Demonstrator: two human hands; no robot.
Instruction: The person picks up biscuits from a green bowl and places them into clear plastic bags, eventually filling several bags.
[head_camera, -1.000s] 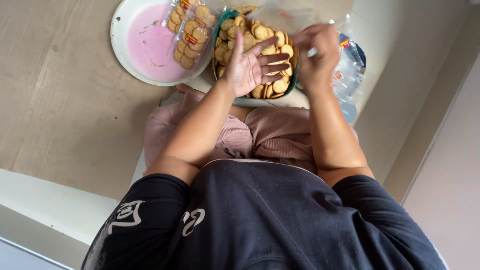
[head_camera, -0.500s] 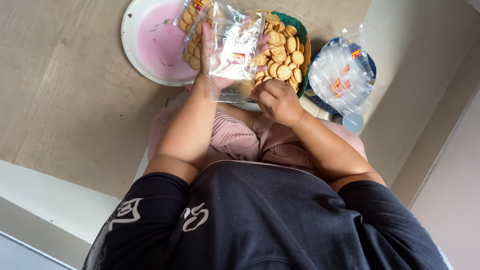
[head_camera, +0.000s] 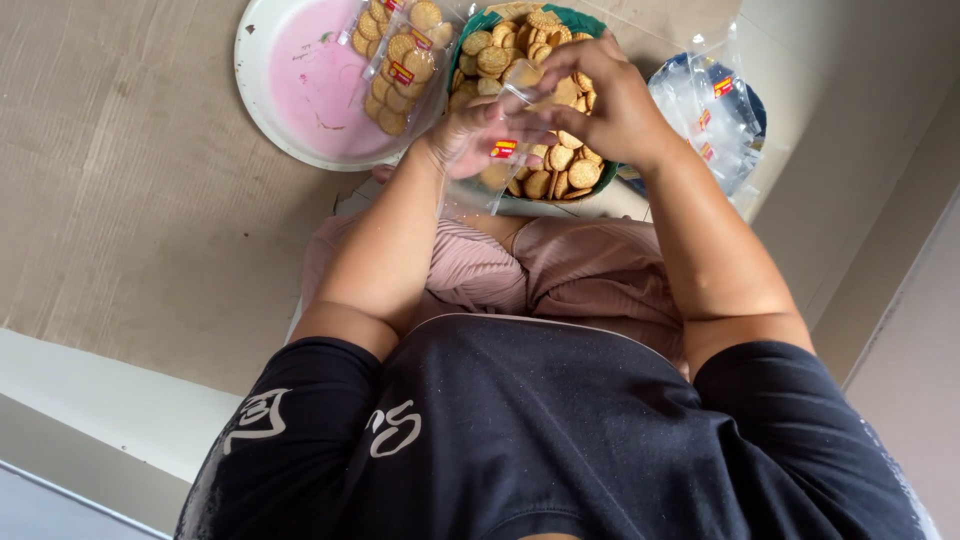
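Your hands work a clear bag over the biscuit basket.

Your left hand (head_camera: 470, 135) is curled shut on a clear plastic bag (head_camera: 497, 150) with a red label, just above the near rim of the green basket (head_camera: 590, 185) of round biscuits (head_camera: 560, 155). Your right hand (head_camera: 600, 95) has its fingers pinched at the bag's mouth. Filled packets (head_camera: 400, 60) lie in the pink-stained white bowl (head_camera: 290, 90) beside the basket; empty bags (head_camera: 705, 110) lie on the other side.

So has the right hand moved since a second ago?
Yes. The right hand has come back from the stack of empty bags on the right and is now over the green bowl of biscuits, beside the left hand.
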